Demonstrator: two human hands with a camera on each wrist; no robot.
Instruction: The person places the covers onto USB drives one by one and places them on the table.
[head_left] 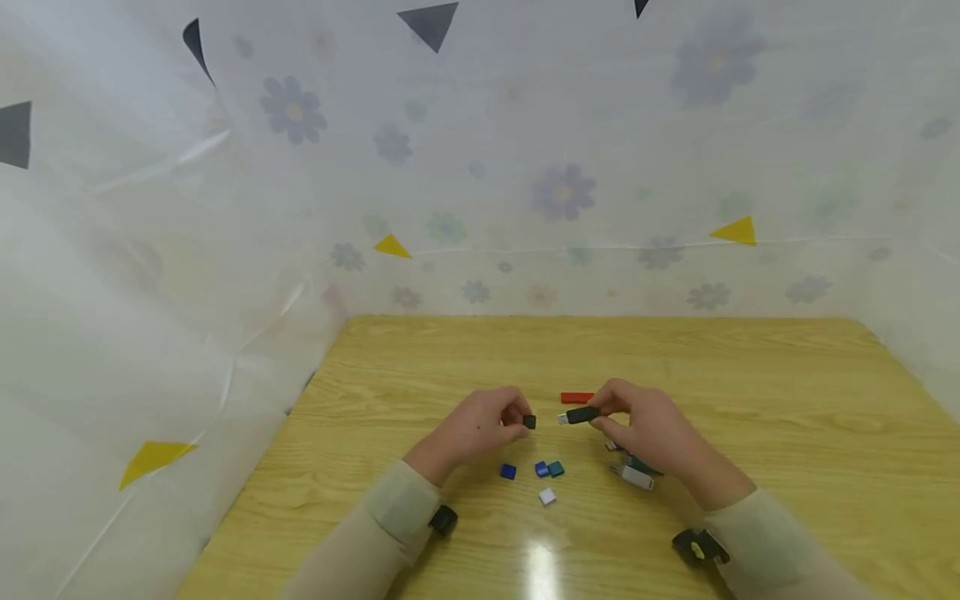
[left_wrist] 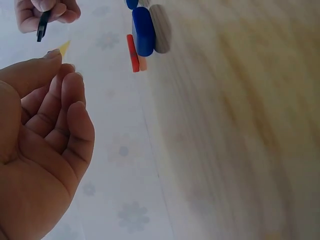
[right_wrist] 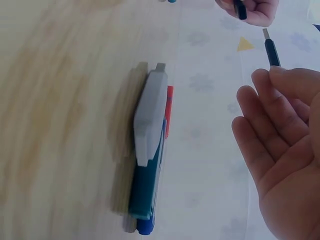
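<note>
Between thumb and fingertips, my right hand (head_left: 648, 425) pinches a black USB flash drive (head_left: 581, 415), its metal plug pointing left. Facing that plug across a small gap is a black cap (head_left: 529, 422), which my left hand (head_left: 480, 425) pinches by its far side. Both are held above the table. The right wrist view shows the flash drive (right_wrist: 271, 52) pointing toward the cap (right_wrist: 240, 9). Below my right hand lie a white USB flash drive (head_left: 634, 477), a teal one (right_wrist: 143, 187) and a blue one (right_wrist: 146, 227), close together and partly overlapping.
On the wooden table (head_left: 420, 358), a dark blue cap (head_left: 508, 472), a blue cap (head_left: 542, 469), a teal cap (head_left: 556, 468) and a white cap (head_left: 547, 497) lie between my forearms. A red stick-shaped piece (head_left: 576, 397) lies behind the flash drive. Patterned sheeting (head_left: 480, 167) encloses the table.
</note>
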